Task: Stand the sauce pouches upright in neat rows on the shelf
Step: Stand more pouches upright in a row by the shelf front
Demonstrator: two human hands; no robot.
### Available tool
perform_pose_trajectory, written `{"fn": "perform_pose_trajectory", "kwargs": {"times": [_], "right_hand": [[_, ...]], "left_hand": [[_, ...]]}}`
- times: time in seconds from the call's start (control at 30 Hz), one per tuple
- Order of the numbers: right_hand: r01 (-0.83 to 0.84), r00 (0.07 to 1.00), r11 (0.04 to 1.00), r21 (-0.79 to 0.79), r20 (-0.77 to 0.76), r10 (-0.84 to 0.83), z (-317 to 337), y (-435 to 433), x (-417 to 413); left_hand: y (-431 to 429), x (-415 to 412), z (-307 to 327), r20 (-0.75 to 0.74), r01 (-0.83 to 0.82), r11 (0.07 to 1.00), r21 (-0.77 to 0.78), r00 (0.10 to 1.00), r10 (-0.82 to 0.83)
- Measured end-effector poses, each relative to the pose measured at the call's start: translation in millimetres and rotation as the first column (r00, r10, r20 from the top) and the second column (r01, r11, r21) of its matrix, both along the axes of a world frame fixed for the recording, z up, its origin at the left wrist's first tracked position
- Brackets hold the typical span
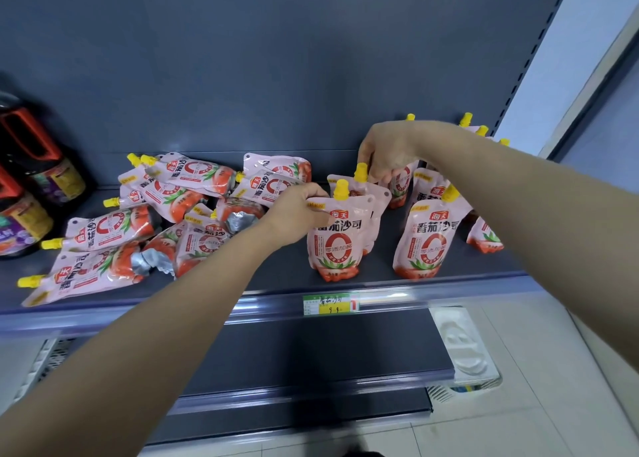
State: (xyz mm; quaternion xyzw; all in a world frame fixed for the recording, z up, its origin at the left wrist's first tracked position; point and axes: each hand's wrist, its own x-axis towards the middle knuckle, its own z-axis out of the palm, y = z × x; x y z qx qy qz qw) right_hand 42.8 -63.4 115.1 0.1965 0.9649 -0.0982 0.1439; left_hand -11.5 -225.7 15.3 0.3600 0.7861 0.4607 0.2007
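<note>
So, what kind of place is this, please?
Most likely a shop: a metal display shelf with a price label on its front rail, many identical sauce pouches, and large dark bottles beside them.

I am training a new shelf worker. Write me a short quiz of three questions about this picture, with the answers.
1. True or false: the left hand grips the front upright pouch.
2. What colour are the caps?
3. The lying pouches are: A left of that hand, B right of it, C on the floor.
Key: 1 true; 2 yellow; 3 A.
</note>
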Motion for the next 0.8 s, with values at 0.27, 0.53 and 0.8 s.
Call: {"fn": "perform_pose_trajectory", "kwargs": {"times": [0.27,0.53,0.8], "right_hand": [[-0.170,0.981,0.929,0.328,-0.033,0.191,20,-21,2],[-0.192,0.953,0.848,0.494,-0.112,0.282,35,-37,-21],[-0.372,0.882,0.769,0.520,-0.061,0.468,28,-44,-80]], "left_hand": [[-11,-4,29,-0.074,0.052,0.998,0.020,0.996,-0.050],[-49,-20,71,-0.589,-0.117,0.993,0.012,0.802,0.101],[-72,-56,69,-0.811,-0.289,0.952,-0.104,0.579,0.087]]}}
